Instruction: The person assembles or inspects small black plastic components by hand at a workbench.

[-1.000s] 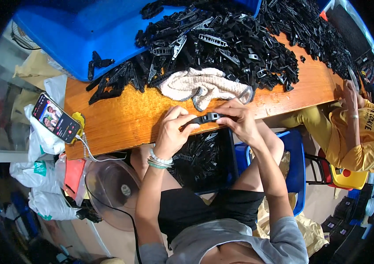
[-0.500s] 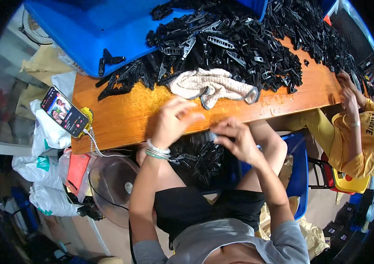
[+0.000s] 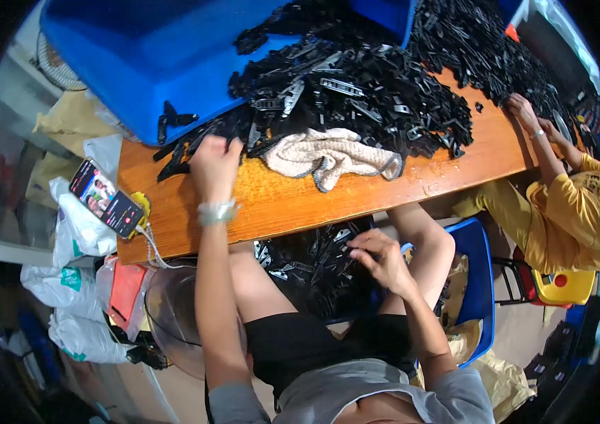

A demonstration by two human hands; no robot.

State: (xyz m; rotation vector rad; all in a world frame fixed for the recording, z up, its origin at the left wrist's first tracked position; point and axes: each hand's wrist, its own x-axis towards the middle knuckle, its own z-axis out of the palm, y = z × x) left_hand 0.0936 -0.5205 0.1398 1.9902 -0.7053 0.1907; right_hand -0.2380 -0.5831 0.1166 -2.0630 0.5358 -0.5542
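Observation:
My left hand (image 3: 215,168) is over the wooden table, at the left end of a large heap of black plastic clip-like parts (image 3: 356,106). Its back faces up and its thumb sticks out to the right; the other fingertips are hidden, so a grip on a part cannot be made out. Below the table edge, my right hand (image 3: 385,263) hovers over a container of similar black parts (image 3: 318,272) between my legs. Its thumb and forefinger are apart, with nothing visible between them. A crumpled white cloth with a dark edge (image 3: 332,153) lies in front of the heap.
A big blue tub (image 3: 151,63) rests at the table's far left. A phone (image 3: 106,198) with a charging cable stands at the left edge. Another blue bin (image 3: 480,283) is right of my legs. At right, a person in yellow (image 3: 568,212) reaches into the heap.
My left hand has moved left and away from me to the heap's left end. My right hand has lowered slightly toward the container; the dark piece by its fingertips no longer shows. The view has shifted slightly.

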